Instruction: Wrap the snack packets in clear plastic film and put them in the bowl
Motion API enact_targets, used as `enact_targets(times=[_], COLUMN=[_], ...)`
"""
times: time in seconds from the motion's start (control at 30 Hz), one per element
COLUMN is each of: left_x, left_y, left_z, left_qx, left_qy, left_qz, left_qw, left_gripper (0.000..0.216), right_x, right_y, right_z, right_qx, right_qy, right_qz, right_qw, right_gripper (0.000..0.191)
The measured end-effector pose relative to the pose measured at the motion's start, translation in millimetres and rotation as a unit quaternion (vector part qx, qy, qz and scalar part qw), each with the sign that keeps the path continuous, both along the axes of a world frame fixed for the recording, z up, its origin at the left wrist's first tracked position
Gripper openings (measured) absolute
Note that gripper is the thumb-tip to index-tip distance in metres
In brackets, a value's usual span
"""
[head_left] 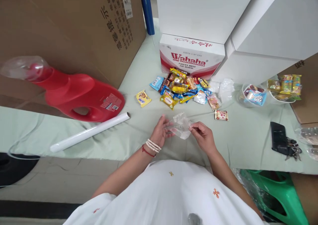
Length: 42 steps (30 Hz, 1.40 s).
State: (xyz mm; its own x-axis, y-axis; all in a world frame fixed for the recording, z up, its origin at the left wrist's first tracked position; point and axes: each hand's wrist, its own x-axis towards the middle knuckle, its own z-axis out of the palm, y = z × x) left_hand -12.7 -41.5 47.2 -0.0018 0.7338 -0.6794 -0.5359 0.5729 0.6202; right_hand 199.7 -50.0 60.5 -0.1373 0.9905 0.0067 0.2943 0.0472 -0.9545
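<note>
Both my hands hold a small clear plastic bag [181, 125] just above the pale green cloth [119, 135]. My left hand [160, 130], with bead bracelets on the wrist, grips the bag's left side with curled fingers. My right hand [202, 135] pinches its right edge. A pile of colourful snack packets [182, 87] lies beyond the bag. One yellow packet [143, 98] lies apart to the left, and a small red-and-white packet [221, 115] lies to the right.
A red detergent jug [79, 97] lies on its side at left, with a white paper roll [90, 132] in front. A Wahaha carton [191, 56] and cardboard boxes stand behind. Bowls of snacks [254, 96], a phone [278, 137] with keys and a green stool [280, 195] are at right.
</note>
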Motion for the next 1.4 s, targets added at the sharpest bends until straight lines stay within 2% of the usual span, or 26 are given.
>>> enact_targets(times=[0.07,0.13,0.17,0.23,0.3,0.33,0.4,0.47,0.57,0.6,0.63,0.67,0.73,0.77,0.83,0.9,0.97,1.03,1.1,1.13,1.2,1.27,1.3,1.4], left_x=[7,12,13,11,7,5,3,3,8,10,10,10,5,0,-12,-26,-37,-42,-42,-41,-34,-26,-22,-13], left_y=[3,5,6,7,5,4,1,-3,-7,-7,-8,-8,-8,-8,-6,-2,3,8,13,15,17,20,21,27], left_z=[-0.6,-2.0,-2.4,-1.4,2.8,6.3,16.5,30.7,56.2,64.4,72.0,78.6,89.3,93.4,100.1,105.2,108.4,109.1,107.1,105.2,100.5,95.5,93.1,86.6], left_qx=[0.001,0.036,0.057,0.093,0.120,0.133,0.160,0.200,0.273,0.290,0.300,0.305,0.302,0.301,0.312,0.345,0.383,0.404,0.394,0.378,0.324,0.250,0.217,0.171], left_qy=[0.069,0.100,0.102,0.096,0.099,0.103,0.119,0.156,0.239,0.265,0.287,0.306,0.331,0.340,0.364,0.409,0.463,0.492,0.468,0.430,0.304,0.145,0.072,-0.063], left_qz=[-0.072,-0.107,-0.095,-0.030,0.015,0.014,-0.022,-0.067,-0.116,-0.126,-0.132,-0.135,-0.144,-0.152,-0.171,-0.175,-0.150,-0.111,-0.090,-0.087,-0.083,-0.056,-0.033,0.011], left_qw=[0.995,0.989,0.989,0.991,0.988,0.986,0.980,0.965,0.925,0.911,0.900,0.892,0.882,0.878,0.861,0.826,0.785,0.763,0.786,0.815,0.892,0.956,0.973,0.983], left_gripper=[0.045,0.041,0.040,0.037,0.036,0.035,0.035,0.035,0.035,0.035,0.035,0.035,0.034,0.031,0.021,0.015,0.018,0.013,0.008,0.011,0.019,0.025,0.025,0.023], right_x=[0,5,10,26,47,58,74,79,61,51,40,31,18,16,19,27,33,36,36,36,35,34,32,27], right_y=[-6,-15,-21,-33,-45,-49,-53,-49,-30,-22,-13,-4,11,18,28,32,31,26,23,22,23,24,24,24], right_z=[2.1,2.4,1.4,-2.9,-8.0,-9.8,-9.9,-4.3,13.3,20.8,28.8,37.1,54.2,62.9,80.3,97.3,112.4,122.7,125.8,124.5,117.4,108.4,104.7,101.3], right_qx=[0.026,0.031,0.021,-0.023,-0.080,-0.098,-0.095,-0.036,0.062,0.081,0.099,0.119,0.158,0.172,0.175,0.144,0.091,0.026,-0.043,-0.074,-0.105,-0.059,-0.009,0.123], right_qy=[-0.009,-0.001,0.008,0.032,0.041,0.032,-0.003,-0.030,-0.042,-0.053,-0.067,-0.083,-0.102,-0.100,-0.075,-0.026,0.030,0.089,0.140,0.160,0.169,0.111,0.065,-0.032], right_qz=[-0.003,-0.053,-0.093,-0.172,-0.202,-0.202,-0.181,-0.142,-0.016,0.029,0.064,0.081,0.071,0.057,0.054,0.076,0.085,0.074,0.066,0.061,0.045,0.010,-0.009,-0.021], right_qw=[1.000,0.998,0.995,0.984,0.975,0.974,0.979,0.989,0.997,0.995,0.991,0.986,0.980,0.978,0.980,0.986,0.992,0.993,0.987,0.982,0.979,0.992,0.998,0.992], right_gripper=[0.021,0.020,0.020,0.023,0.026,0.028,0.031,0.040,0.075,0.081,0.077,0.063,0.028,0.018,0.017,0.017,0.017,0.020,0.026,0.030,0.035,0.034,0.031,0.024])
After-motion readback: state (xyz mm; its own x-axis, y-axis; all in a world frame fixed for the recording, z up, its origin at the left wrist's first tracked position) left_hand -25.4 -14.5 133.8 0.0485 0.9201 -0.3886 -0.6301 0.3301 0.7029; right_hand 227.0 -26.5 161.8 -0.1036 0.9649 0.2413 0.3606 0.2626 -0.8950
